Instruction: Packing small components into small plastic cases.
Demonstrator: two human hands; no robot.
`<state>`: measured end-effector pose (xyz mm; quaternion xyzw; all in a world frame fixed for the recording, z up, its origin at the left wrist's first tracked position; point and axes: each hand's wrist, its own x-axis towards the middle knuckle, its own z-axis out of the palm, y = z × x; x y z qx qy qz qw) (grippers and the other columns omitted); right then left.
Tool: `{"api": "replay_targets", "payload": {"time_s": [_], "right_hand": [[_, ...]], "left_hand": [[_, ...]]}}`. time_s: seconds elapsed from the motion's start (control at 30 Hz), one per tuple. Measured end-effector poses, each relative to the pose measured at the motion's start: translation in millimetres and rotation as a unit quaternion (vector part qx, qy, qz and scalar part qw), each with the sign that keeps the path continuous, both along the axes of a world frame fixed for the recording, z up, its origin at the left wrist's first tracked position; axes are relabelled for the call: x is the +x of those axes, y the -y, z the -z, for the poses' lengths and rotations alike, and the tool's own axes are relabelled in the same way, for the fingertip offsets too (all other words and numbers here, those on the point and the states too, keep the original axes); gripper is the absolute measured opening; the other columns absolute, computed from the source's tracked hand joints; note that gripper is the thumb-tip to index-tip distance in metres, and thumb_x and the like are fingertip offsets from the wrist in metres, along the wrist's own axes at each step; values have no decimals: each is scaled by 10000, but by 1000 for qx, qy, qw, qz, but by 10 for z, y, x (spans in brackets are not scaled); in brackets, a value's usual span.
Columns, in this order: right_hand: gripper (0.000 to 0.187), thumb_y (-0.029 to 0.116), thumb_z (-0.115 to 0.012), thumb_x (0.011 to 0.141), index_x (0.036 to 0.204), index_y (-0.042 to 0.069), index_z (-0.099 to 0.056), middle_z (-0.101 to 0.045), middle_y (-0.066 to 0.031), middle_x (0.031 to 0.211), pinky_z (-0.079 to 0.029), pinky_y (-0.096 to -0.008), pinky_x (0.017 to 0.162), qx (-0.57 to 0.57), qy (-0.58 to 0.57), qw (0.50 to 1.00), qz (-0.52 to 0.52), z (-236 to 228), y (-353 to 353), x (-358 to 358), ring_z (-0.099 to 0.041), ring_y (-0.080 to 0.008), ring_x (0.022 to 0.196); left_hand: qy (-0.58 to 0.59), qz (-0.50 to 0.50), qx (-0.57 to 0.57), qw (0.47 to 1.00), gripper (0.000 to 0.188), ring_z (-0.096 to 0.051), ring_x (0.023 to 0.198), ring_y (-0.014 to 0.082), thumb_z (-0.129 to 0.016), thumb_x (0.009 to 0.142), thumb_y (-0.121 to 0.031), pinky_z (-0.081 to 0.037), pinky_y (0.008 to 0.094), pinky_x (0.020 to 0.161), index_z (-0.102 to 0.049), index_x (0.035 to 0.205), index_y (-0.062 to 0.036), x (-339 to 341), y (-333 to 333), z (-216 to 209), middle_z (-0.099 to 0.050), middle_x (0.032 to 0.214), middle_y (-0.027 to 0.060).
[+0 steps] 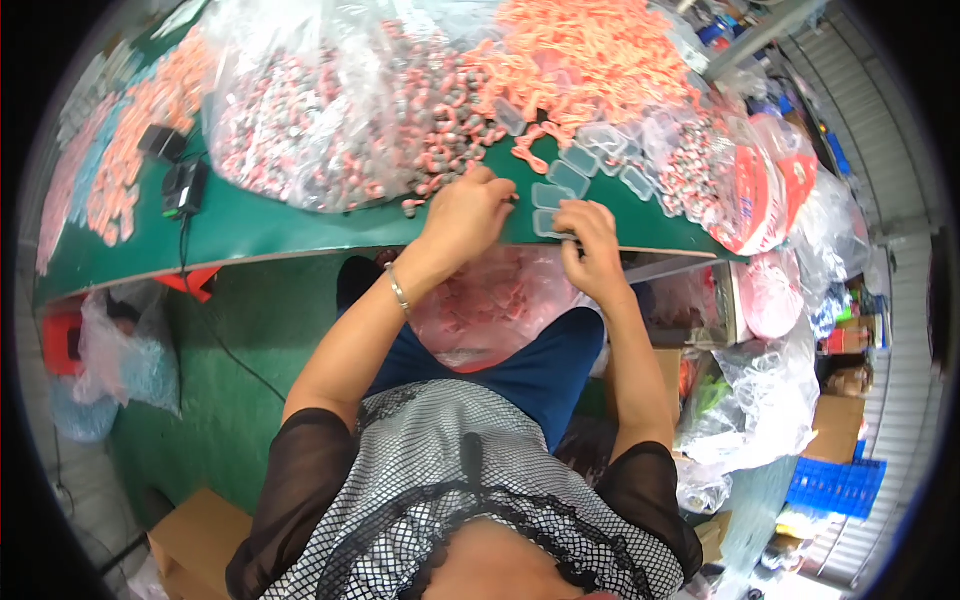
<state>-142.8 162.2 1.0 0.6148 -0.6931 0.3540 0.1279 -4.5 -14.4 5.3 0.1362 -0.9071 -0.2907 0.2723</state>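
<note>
My left hand (468,214), a bracelet on its wrist, is over the table's near edge with its fingers curled into a pinch. Whatever sits between those fingertips is too small to make out. To its right, my right hand (592,238) has its fingers bent around the right side of a small clear plastic box (545,223) at the table edge. More clear boxes (568,180) form a line leading away from it to the far right. Beside them lies an orange dumbbell-shaped plastic piece (530,155). Small pink-and-grey pieces (440,165) are heaped beyond my left hand.
A large clear bag (310,130) of pink-and-grey pieces stands on the green table (300,232). Orange pieces (590,60) pile up at the back. Black adapters (184,188) with a cable are at left. A pink bag (485,305) hangs below the edge, between my knees.
</note>
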Motion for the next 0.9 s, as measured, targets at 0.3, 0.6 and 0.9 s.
{"api": "replay_targets", "payload": {"time_s": [0.3, 0.6, 0.9], "right_hand": [[186, -43, -577, 750, 896, 37, -661, -679, -121, 870, -504, -378, 770, -91, -1, 972, 216, -108, -225, -606, -651, -291, 796], [65, 209, -664, 809, 832, 183, -719, -694, -10, 837, -412, -480, 775, 145, -161, 843, 492, -163, -560, -1156, -655, -240, 844], [104, 223, -647, 804, 855, 175, -724, -694, -25, 835, -408, -491, 796, 236, -240, 806, 486, -180, -455, -1297, -669, -236, 870]], "left_hand": [[-82, 29, 95, 992, 128, -613, 668, 201, -677, 822, -38, -489, 322, 611, -672, 949, -22, 44, 34, 44, -646, 843, 94], [-58, 135, 190, 971, 127, -525, 633, 128, -687, 844, -70, -439, 275, 590, -685, 961, -23, -54, -23, -28, -600, 853, 62], [-8, 156, 145, 977, 113, -581, 742, 201, -699, 827, -107, -472, 329, 668, -696, 921, -45, -159, -35, -69, -603, 886, 79]]}}
